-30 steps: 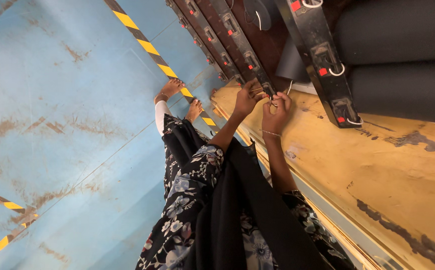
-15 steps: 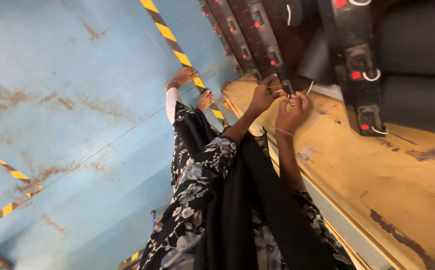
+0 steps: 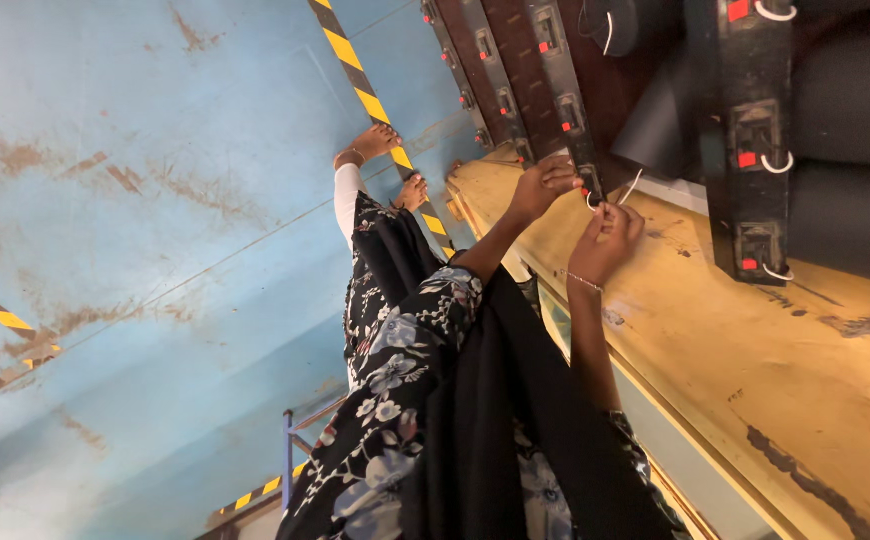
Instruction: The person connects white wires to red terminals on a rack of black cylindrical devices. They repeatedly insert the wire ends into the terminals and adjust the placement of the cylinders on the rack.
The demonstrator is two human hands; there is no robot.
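- A blue floor [image 3: 135, 250] filled the left half of the frame, worn to brown in patches.
- Three black-and-yellow striped tape lines [image 3: 355, 75] showed on it: one running down from the top centre, one at the left edge, and a short one near the bottom.
- Two bare feet [image 3: 370, 145] stood beside the central stripe, just left of the yellow workbench [image 3: 755, 360].
- A dark floral dress [image 3: 405, 400] and a black shawl covered the lower centre of the frame.
- The left hand [image 3: 545, 185], at centre right, rested against the lower end of a dark narrow rail [image 3: 555, 70], its fingers curled together; whether they gripped anything could not be told.
- The right hand [image 3: 607, 240], just below and to the right, had its fingertips pinched together on a thin white wire [image 3: 633, 186], which rose from them towards the rail; a thin bracelet sat on that wrist.
- At least four such dark rails lay side by side on the bench in the upper centre and right, each carrying small red-marked parts.
- The rightmost, broadest rail [image 3: 755, 130] showed three white wire loops along its right edge.
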